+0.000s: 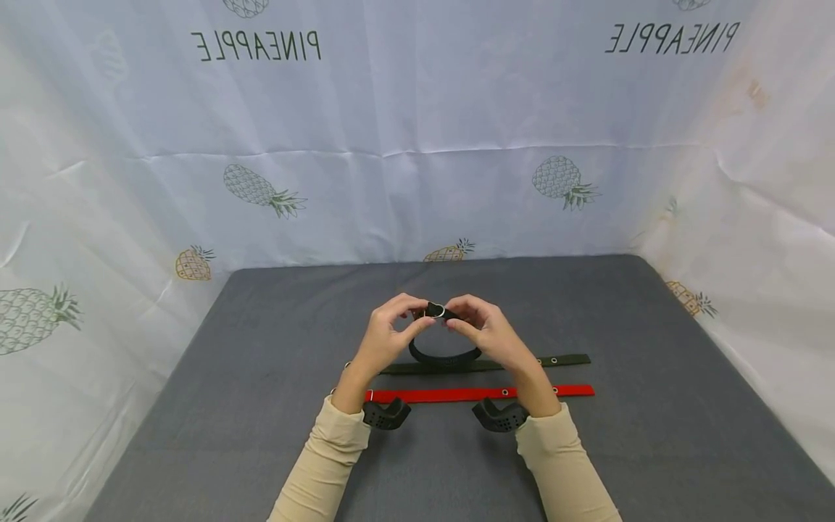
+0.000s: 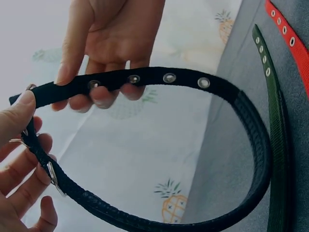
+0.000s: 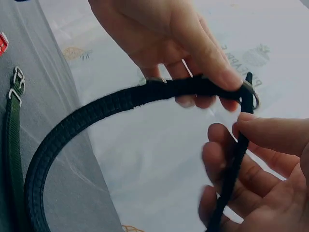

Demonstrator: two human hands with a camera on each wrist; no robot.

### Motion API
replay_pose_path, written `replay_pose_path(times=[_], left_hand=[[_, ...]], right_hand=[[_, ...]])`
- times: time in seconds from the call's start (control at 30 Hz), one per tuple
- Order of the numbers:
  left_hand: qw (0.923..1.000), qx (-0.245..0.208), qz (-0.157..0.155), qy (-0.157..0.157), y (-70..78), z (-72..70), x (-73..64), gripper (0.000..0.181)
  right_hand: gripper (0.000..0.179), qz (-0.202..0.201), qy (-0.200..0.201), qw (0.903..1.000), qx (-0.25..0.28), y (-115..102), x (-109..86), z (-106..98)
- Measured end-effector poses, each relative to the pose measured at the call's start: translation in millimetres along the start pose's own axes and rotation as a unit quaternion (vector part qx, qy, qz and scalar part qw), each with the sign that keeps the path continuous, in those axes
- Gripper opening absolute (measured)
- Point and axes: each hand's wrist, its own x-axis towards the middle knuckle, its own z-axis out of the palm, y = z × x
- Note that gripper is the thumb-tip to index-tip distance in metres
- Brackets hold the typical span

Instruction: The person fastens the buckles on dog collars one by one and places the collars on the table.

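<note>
Both hands hold a black collar (image 1: 446, 358) bent into a loop above the table. My left hand (image 1: 385, 335) pinches its buckle end between thumb and fingers; a metal buckle (image 3: 254, 94) shows at the thumb tip. My right hand (image 1: 493, 335) pinches the strap end with metal eyelets (image 2: 169, 78), close to the buckle. The strap's tip pokes out past the buckle frame, beside the left thumb. A metal keeper ring (image 2: 54, 178) sits farther along the buckle end. The loop hangs down toward the table.
A green collar (image 1: 574, 359) and a red collar (image 1: 435, 395) lie stretched side by side across the grey table (image 1: 274, 406), partly behind my forearms. White curtains (image 1: 417, 109) with printed pineapples hang at the back and both sides.
</note>
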Motion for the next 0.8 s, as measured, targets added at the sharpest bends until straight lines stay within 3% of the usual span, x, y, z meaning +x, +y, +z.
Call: replay_pose_path(times=[0.3,0.63,0.8], left_hand=[[0.9989,0.017,-0.041,-0.013,2.7,6.6,-1.3,0.013],[0.9948,0.034,-0.093,-0.021,9.5,11.1,-3.6,0.029],[0.9968,0.012,-0.078,-0.012,9.2,11.1,-3.6,0.033]], right_hand=[[0.035,0.022,0.01,0.9973,0.07,0,2.4,12],[0.027,0.001,0.061,0.9974,0.038,3,1.9,17],[0.025,0.009,0.083,0.9958,0.038,4,2.1,14]])
